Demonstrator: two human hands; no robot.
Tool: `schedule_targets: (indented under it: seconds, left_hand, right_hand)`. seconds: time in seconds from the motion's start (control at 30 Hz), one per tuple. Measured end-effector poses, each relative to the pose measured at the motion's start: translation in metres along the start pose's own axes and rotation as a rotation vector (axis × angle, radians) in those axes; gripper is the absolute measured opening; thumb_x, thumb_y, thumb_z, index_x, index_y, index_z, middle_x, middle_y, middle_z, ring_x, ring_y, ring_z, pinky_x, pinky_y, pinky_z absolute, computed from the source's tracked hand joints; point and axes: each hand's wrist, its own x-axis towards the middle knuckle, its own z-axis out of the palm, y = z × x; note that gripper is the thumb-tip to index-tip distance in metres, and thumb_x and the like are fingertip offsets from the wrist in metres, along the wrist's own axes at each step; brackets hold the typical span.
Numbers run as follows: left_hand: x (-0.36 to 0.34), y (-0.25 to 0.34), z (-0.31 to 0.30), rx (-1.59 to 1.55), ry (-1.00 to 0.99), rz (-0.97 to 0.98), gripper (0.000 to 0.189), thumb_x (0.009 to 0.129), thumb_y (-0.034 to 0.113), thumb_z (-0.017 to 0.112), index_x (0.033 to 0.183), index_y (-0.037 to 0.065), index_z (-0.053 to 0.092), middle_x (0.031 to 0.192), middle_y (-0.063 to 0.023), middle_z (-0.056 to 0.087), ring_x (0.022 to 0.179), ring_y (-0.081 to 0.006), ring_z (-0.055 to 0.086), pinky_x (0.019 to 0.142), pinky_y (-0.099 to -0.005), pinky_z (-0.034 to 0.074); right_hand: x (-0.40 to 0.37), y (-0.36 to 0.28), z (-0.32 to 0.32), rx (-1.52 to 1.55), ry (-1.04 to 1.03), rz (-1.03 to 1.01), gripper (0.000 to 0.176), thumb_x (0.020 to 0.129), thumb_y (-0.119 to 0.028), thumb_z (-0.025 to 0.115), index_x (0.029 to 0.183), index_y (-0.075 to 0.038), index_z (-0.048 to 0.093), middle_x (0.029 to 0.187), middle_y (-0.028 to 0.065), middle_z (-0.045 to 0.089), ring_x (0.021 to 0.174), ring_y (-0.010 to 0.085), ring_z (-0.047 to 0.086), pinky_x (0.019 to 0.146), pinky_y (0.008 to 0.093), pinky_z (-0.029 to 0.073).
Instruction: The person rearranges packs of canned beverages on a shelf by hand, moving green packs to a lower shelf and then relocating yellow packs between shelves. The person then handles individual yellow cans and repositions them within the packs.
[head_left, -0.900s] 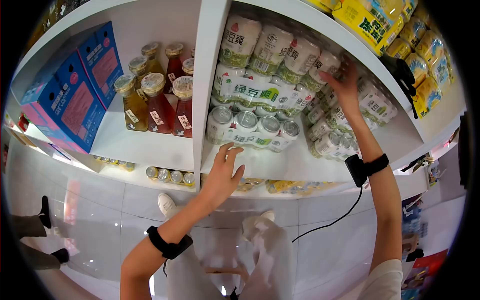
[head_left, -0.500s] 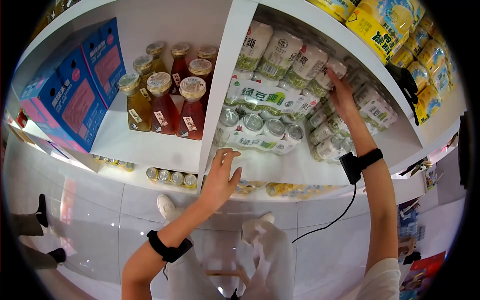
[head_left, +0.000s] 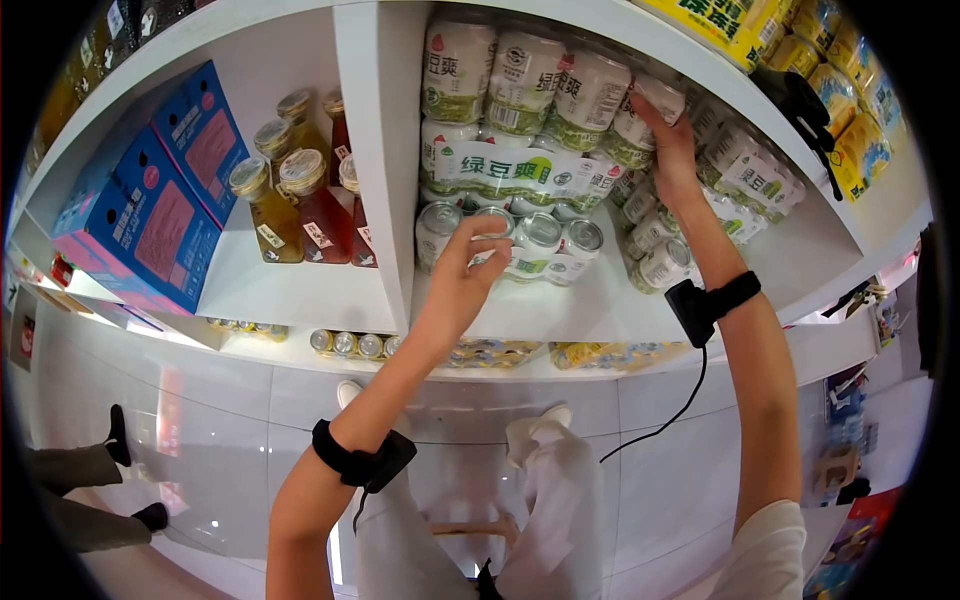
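The right arm reaches up and forward, its forearm slanting inward toward the right hand (head_left: pixel 675 155), which lies against the right end of the top can pack (head_left: pixel 525 85). Its thumb overlaps the front of the end can; the other fingers are largely hidden, so whether they grip cannot be told. The left forearm slants up from below, wrist lightly bent, to the left hand (head_left: pixel 462 268). That hand is open and holds nothing, fingers loosely curved and spread before the bottom can pack (head_left: pixel 572 262); contact is unclear.

Directly above the left hand is the middle can pack (head_left: pixel 495 165), bound in a printed white-and-green sleeve. The cylindrical cans are smooth, whitish with green lower bands; silvery metal lids show beside the left fingers. Right of the right hand, more cans (head_left: pixel 755 185) stand stacked. All rest on a glossy white shelf (head_left: pixel 560 315). Left of the left hand are flared clear bottles (head_left: pixel 322 222) of amber and red liquid, then flat-sided blue-and-pink boxes (head_left: pixel 165 220).
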Motion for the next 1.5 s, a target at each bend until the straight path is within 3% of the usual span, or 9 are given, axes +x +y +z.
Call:
schedule_targets:
  seconds: [0.23,0.37,0.6,0.73,0.83,0.97,1.1,1.23,1.5]
  left_hand:
    - [0.014,0.025,0.01,-0.438,0.017,-0.078,0.046,0.09,0.019,0.047,0.126,-0.002,0.027,0.127,-0.0165,0.038,0.119,-0.0286,0.042,0.099,-0.0395,0.038]
    - [0.037,0.034,0.014,-0.663,0.025,-0.055,0.05,0.091,0.021,0.044,0.128,-0.003,0.02,0.132,-0.0185,0.028,0.125,-0.033,0.032,0.103,-0.0454,0.034]
    - [0.038,0.068,0.034,-0.845,-0.026,-0.002,0.062,0.091,0.029,0.045,0.131,-0.004,0.012,0.138,-0.0198,0.016,0.131,-0.0357,0.018,0.104,-0.0506,0.03]
    - [0.007,0.08,0.045,-0.878,0.037,-0.196,0.076,0.088,0.039,0.049,0.134,-0.004,0.007,0.138,-0.0187,0.017,0.131,-0.0346,0.016,0.103,-0.0517,0.03]
    - [-0.024,0.076,0.055,-0.935,-0.061,-0.283,0.084,0.085,0.048,0.051,0.136,-0.001,0.007,0.138,-0.0174,0.018,0.131,-0.0327,0.018,0.104,-0.0511,0.03]
    - [-0.059,0.048,0.072,-1.043,0.039,-0.467,0.088,0.079,0.057,0.052,0.138,0.007,0.011,0.14,-0.0138,0.016,0.13,-0.0304,0.02,0.106,-0.0497,0.026]
    - [-0.086,0.01,0.075,-1.163,-0.067,-0.461,0.089,0.076,0.058,0.055,0.139,0.012,0.011,0.143,-0.0086,0.015,0.131,-0.03,0.018,0.107,-0.0502,0.021]
    - [-0.099,-0.016,0.075,-1.121,0.096,-0.497,0.087,0.077,0.059,0.053,0.139,0.012,0.014,0.143,-0.0096,0.017,0.132,-0.03,0.017,0.107,-0.0521,0.019]
    - [-0.077,-0.044,0.052,-1.031,0.21,-0.487,0.078,0.08,0.06,0.047,0.138,0.015,0.02,0.141,-0.0067,0.024,0.131,-0.0262,0.021,0.106,-0.0524,0.018]
  right_hand:
    - [-0.02,-0.007,0.018,-0.009,0.281,-0.121,0.063,0.063,-0.026,0.079,0.111,-0.001,0.047,0.103,0.0095,0.056,0.092,0.0176,0.053,0.083,0.0285,0.04]
    - [-0.039,-0.016,0.022,-0.03,0.337,-0.133,0.065,0.067,-0.017,0.075,0.121,0.0,0.042,0.111,0.0093,0.053,0.099,0.0176,0.05,0.088,0.0286,0.038]
    - [-0.077,-0.029,0.007,0.101,0.406,-0.084,0.064,0.066,-0.018,0.076,0.117,0.0,0.042,0.11,0.0095,0.052,0.098,0.0178,0.05,0.087,0.0284,0.038]
    - [-0.106,-0.044,-0.016,0.166,0.373,-0.017,0.065,0.068,-0.018,0.075,0.12,-0.002,0.041,0.112,0.0089,0.05,0.1,0.0165,0.049,0.088,0.0284,0.038]
    - [-0.136,-0.047,-0.038,0.052,0.354,0.054,0.07,0.067,-0.016,0.075,0.124,-0.001,0.037,0.113,0.0095,0.049,0.101,0.0175,0.049,0.089,0.0286,0.037]
    - [-0.182,-0.038,-0.061,-0.126,0.257,0.069,0.077,0.064,-0.018,0.078,0.125,0.0,0.035,0.113,0.0104,0.049,0.103,0.0189,0.049,0.09,0.029,0.037]
    - [-0.218,-0.038,-0.063,-0.169,0.08,0.183,0.073,0.061,-0.018,0.08,0.12,-0.002,0.038,0.108,0.0081,0.051,0.101,0.0172,0.05,0.09,0.0285,0.037]
    - [-0.234,-0.001,-0.065,-0.167,-0.019,0.276,0.068,0.06,-0.014,0.08,0.116,-0.005,0.041,0.107,0.0064,0.052,0.101,0.0157,0.05,0.088,0.0278,0.038]
    - [-0.217,0.036,-0.046,-0.104,-0.098,0.363,0.071,0.061,-0.011,0.078,0.12,-0.006,0.038,0.111,0.0068,0.049,0.102,0.0155,0.049,0.087,0.0283,0.04]
